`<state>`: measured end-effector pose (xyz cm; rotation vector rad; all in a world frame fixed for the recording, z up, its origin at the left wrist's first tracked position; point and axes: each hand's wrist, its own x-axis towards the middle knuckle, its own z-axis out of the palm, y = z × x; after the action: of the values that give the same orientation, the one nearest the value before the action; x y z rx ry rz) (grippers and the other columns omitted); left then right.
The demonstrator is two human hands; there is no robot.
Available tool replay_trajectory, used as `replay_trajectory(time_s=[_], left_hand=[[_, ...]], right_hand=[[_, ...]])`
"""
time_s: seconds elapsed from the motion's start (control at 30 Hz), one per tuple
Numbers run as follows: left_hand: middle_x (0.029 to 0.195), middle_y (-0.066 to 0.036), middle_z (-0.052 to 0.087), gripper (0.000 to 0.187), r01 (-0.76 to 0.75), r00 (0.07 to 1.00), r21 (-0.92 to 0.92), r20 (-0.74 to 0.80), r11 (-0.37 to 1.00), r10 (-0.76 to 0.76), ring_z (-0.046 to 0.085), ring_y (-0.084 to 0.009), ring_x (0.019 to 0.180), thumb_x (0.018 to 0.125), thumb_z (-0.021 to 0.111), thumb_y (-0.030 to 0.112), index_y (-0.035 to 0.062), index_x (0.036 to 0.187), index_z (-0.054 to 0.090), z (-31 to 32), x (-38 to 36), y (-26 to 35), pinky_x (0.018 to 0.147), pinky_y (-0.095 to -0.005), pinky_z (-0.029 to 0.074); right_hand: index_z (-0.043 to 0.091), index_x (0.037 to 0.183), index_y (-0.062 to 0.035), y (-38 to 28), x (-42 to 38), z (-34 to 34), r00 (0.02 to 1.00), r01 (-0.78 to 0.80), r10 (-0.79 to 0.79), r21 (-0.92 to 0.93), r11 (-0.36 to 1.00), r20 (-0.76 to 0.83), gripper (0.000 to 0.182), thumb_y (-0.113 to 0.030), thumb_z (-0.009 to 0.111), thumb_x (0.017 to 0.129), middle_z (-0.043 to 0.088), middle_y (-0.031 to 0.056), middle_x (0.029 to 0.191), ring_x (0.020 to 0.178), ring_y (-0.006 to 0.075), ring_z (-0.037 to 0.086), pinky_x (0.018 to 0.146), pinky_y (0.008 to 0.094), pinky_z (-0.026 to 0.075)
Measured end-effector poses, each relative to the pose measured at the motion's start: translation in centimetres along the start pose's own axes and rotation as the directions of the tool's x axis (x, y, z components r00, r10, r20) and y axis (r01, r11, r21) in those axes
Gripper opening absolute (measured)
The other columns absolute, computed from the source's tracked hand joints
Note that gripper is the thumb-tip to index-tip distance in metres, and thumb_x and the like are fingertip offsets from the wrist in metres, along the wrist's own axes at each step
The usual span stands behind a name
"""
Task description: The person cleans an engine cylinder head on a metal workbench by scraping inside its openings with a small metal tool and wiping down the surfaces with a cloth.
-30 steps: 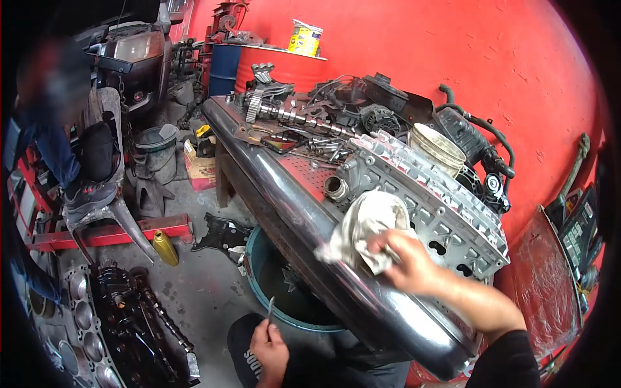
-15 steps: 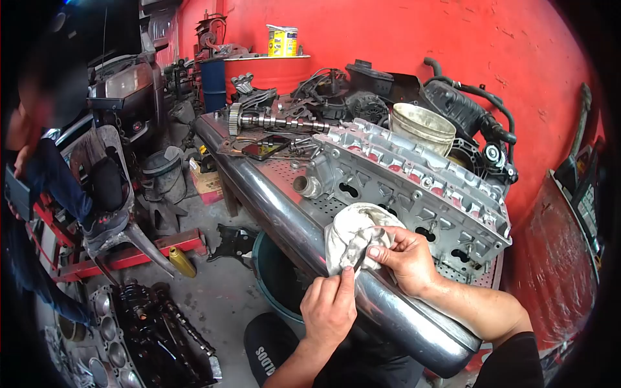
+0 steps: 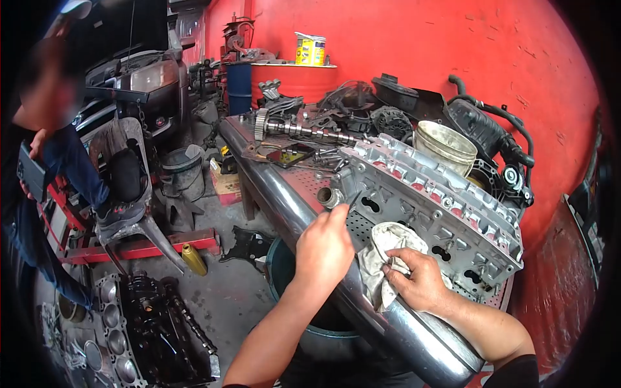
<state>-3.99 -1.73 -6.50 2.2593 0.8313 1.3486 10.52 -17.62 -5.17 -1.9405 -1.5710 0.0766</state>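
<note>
My left hand (image 3: 325, 249) is closed around a thin dark tool, whose tip (image 3: 356, 198) points up beside the pipe outlet (image 3: 330, 197) of the cylinder head. My right hand (image 3: 417, 278) grips a crumpled, stained white rag (image 3: 381, 253) near the table's rounded metal edge. The grey cylinder head (image 3: 427, 200) lies on the perforated tabletop, just beyond both hands. A camshaft (image 3: 304, 131) with a toothed gear and a phone (image 3: 290, 155) lie to its left.
A person (image 3: 48, 129) holding a tablet stands at the left by a worn chair (image 3: 139, 223). A green bin (image 3: 281, 258) is under the table edge. An engine block (image 3: 116, 339) and a yellow bottle (image 3: 193, 260) are on the floor. A dirty bucket (image 3: 446, 145) stands behind the cylinder head.
My left hand has moved up and away from the rag, toward the pipe outlet, with the thin tool. My right hand keeps the rag, slightly lower. The view has shifted left.
</note>
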Motion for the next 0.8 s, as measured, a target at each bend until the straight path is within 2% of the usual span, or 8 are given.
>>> replay_trajectory(time_s=[0.13, 0.23, 0.37, 0.43, 0.47, 0.57, 0.67, 0.8], left_hand=[[0.101, -0.02, 0.072, 0.027, -0.059, 0.998, 0.049, 0.017, 0.997, 0.059, 0.07, -0.0399, 0.092, 0.091, 0.061, 0.006, 0.0056, 0.117, 0.067, 2.2, 2.3, -0.5, 0.081, -0.05, 0.057], [0.09, -0.018, 0.071, 0.025, -0.087, 0.993, 0.269, 0.104, 0.959, 0.061, 0.072, -0.0372, 0.086, 0.085, 0.065, 0.009, 0.0074, 0.11, 0.067, 2.4, 2.7, -0.2, 0.075, -0.0503, 0.057], [0.093, -0.018, 0.073, 0.025, -0.089, 0.971, 0.255, 0.239, 0.963, 0.026, 0.072, -0.0386, 0.087, 0.086, 0.063, 0.008, 0.0065, 0.11, 0.07, 1.1, 3.8, 1.0, 0.078, -0.05, 0.058], [0.096, -0.019, 0.074, 0.026, -0.164, 0.969, 0.104, 0.205, 0.981, 0.14, 0.072, -0.0386, 0.09, 0.086, 0.061, 0.008, 0.0064, 0.108, 0.073, 1.1, 4.3, 0.0, 0.083, -0.048, 0.058], [0.096, -0.019, 0.074, 0.026, -0.174, 0.966, 0.108, 0.211, 0.979, 0.149, 0.072, -0.0386, 0.09, 0.086, 0.061, 0.008, 0.0064, 0.108, 0.073, 0.9, 4.6, -0.2, 0.083, -0.048, 0.058], [0.094, -0.02, 0.074, 0.027, 0.008, 0.98, 0.094, 0.199, 0.996, -0.027, 0.072, -0.0378, 0.09, 0.088, 0.06, 0.01, 0.0095, 0.108, 0.077, 0.4, 5.6, -1.5, 0.086, -0.0444, 0.058], [0.097, -0.019, 0.075, 0.027, -0.07, 0.953, 0.025, 0.297, 0.997, 0.059, 0.073, -0.0359, 0.095, 0.087, 0.06, 0.011, 0.0089, 0.107, 0.078, -1.0, 7.3, -0.9, 0.088, -0.0449, 0.057], [0.098, -0.019, 0.075, 0.028, -0.11, 0.938, 0.219, 0.346, 0.969, 0.028, 0.072, -0.036, 0.097, 0.086, 0.06, 0.011, 0.0096, 0.107, 0.079, -1.7, 9.6, -0.2, 0.09, -0.0451, 0.057]], right_hand=[[0.072, 0.112, -0.0038, 0.4, 0.1, 0.3, 1.0, 0.017, -0.017, 0.002, 1.0, -0.019, 0.032, -0.025, 0.073, 0.088, 0.074, 0.0184, 0.103, 0.094, 0.0359, 0.073, 0.082, 0.0423, 0.058], [0.073, 0.112, -0.0043, 0.3, 0.2, 0.3, 1.0, 0.018, -0.017, 0.022, 1.0, -0.026, 0.032, -0.024, 0.073, 0.087, 0.074, 0.0178, 0.101, 0.093, 0.0359, 0.073, 0.081, 0.0426, 0.058], [0.073, 0.111, -0.0059, 0.3, 0.2, 0.2, 1.0, 0.009, -0.009, 0.027, 1.0, -0.013, 0.031, -0.025, 0.072, 0.087, 0.074, 0.0175, 0.101, 0.093, 0.0363, 0.073, 0.082, 0.0431, 0.057], [0.073, 0.111, -0.0063, 0.6, 0.0, 0.2, 1.0, -0.005, 0.005, 0.029, 1.0, -0.004, 0.031, -0.026, 0.072, 0.087, 0.074, 0.0174, 0.101, 0.093, 0.0367, 0.072, 0.082, 0.0435, 0.057], [0.073, 0.111, -0.0065, 0.8, 0.0, 0.3, 0.999, 0.032, -0.032, 0.022, 0.999, -0.014, 0.031, -0.027, 0.071, 0.088, 0.074, 0.0173, 0.102, 0.094, 0.0371, 0.072, 0.082, 0.0439, 0.057], [0.073, 0.112, -0.0069, 0.8, 0.0, 0.3, 0.998, 0.061, -0.061, 0.018, 0.998, -0.015, 0.032, -0.029, 0.07, 0.088, 0.074, 0.0171, 0.104, 0.095, 0.0376, 0.071, 0.084, 0.0446, 0.057], [0.072, 0.112, -0.0073, 0.7, -0.1, 0.1, 0.998, 0.055, -0.056, 0.019, 0.998, 0.005, 0.033, -0.03, 0.069, 0.089, 0.073, 0.0171, 0.106, 0.097, 0.0377, 0.071, 0.085, 0.045, 0.057], [0.073, 0.112, -0.0067, 1.3, 0.0, 0.5, 0.994, 0.105, -0.105, 0.001, 0.994, -0.033, 0.031, -0.027, 0.074, 0.088, 0.074, 0.0165, 0.101, 0.092, 0.0359, 0.073, 0.079, 0.0428, 0.058]])
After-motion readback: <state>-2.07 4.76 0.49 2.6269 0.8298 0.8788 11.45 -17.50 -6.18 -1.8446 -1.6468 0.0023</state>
